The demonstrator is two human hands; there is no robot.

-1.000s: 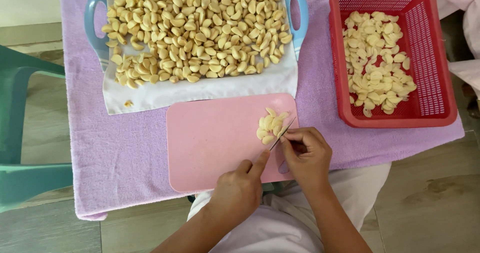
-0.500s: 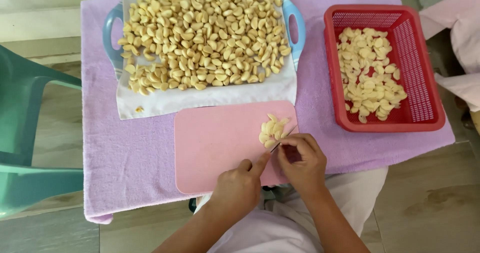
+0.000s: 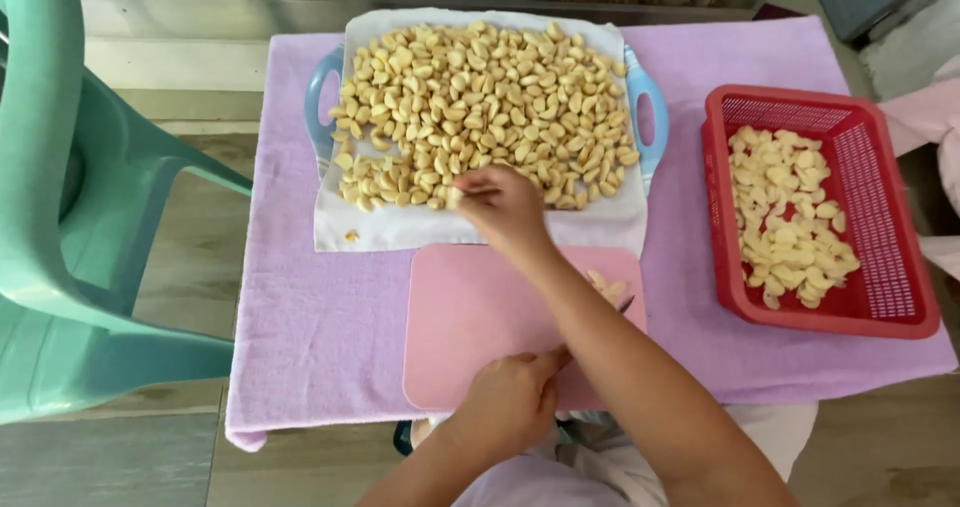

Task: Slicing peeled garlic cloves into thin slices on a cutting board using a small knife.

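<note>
My right hand reaches over the front edge of a white-cloth-lined blue-handled tray heaped with peeled garlic cloves. Its fingertips pinch one clove. My left hand rests curled at the near edge of a pink cutting board. It seems to grip a small knife; only the blade tip shows past my right forearm. A few cut pieces lie on the board's far right corner.
A red plastic basket with cut garlic pieces stands at the right. A lilac towel covers the low table. A teal plastic chair stands at the left. One stray clove lies on the white cloth.
My right hand left the board and reached forward to the tray, taking a clove. My left hand drew back to the board's near edge. The camera view shifted closer.
</note>
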